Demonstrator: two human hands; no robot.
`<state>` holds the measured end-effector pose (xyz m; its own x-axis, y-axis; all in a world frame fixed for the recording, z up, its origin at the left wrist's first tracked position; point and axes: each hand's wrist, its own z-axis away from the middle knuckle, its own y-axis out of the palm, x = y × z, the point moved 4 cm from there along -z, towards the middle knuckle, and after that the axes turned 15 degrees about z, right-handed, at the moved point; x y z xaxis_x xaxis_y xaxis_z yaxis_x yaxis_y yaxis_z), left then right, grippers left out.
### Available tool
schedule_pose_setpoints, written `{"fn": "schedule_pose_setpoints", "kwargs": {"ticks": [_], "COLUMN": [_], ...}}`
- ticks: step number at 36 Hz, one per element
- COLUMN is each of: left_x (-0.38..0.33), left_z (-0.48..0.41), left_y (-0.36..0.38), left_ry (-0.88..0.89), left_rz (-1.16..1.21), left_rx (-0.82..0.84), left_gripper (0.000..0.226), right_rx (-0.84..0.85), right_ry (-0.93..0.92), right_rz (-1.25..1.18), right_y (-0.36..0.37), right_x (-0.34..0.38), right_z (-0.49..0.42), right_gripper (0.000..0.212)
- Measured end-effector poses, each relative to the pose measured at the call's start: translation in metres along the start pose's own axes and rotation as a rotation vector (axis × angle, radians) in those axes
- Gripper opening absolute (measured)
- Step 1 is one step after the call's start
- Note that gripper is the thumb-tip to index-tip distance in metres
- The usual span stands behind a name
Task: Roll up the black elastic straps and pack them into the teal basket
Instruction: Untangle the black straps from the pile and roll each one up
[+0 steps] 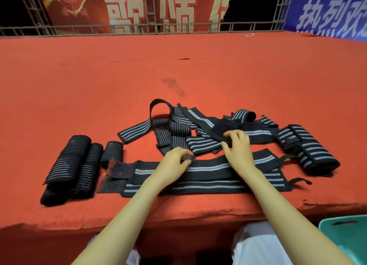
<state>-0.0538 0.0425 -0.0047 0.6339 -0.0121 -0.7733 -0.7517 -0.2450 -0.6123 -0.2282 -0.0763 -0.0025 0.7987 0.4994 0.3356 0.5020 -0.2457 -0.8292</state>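
Black elastic straps with grey stripes lie in a loose pile [178,129] on the red carpeted stage. Two long flat straps [208,171] stretch across the front. My left hand [174,161] pinches the end of a striped strap at the pile's near edge. Just to its right, my right hand [238,147] has curled fingers on a black strap [218,129] in the pile. Three rolled straps [75,165] lie at the left, and a bigger rolled bundle [305,147] at the right. A corner of the teal basket [345,235] shows at the bottom right, below the stage edge.
The stage's front edge [178,217] runs across just below the straps. Open red carpet [178,66] stretches behind the pile to a metal truss rail [178,28] and banners. My white-trousered knees [254,245] sit under the edge.
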Motion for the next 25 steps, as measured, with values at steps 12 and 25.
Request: {"fn": "schedule_pose_setpoints", "kwargs": {"ticks": [12, 25], "left_x": [-0.025, -0.05], "left_z": [-0.069, -0.08], "left_y": [0.02, 0.031], "left_ry": [-0.09, 0.317], "left_rz": [0.211, -0.062], "left_rx": [-0.1, -0.131], "left_gripper": [0.026, 0.075], "right_rx": [0.196, 0.208], "right_ry": [0.146, -0.034], "right_rz": [0.298, -0.272], "right_y": [0.012, -0.015], "right_x": [0.013, 0.006], "right_z": [-0.079, -0.052], "right_gripper": [0.038, 0.025]}}
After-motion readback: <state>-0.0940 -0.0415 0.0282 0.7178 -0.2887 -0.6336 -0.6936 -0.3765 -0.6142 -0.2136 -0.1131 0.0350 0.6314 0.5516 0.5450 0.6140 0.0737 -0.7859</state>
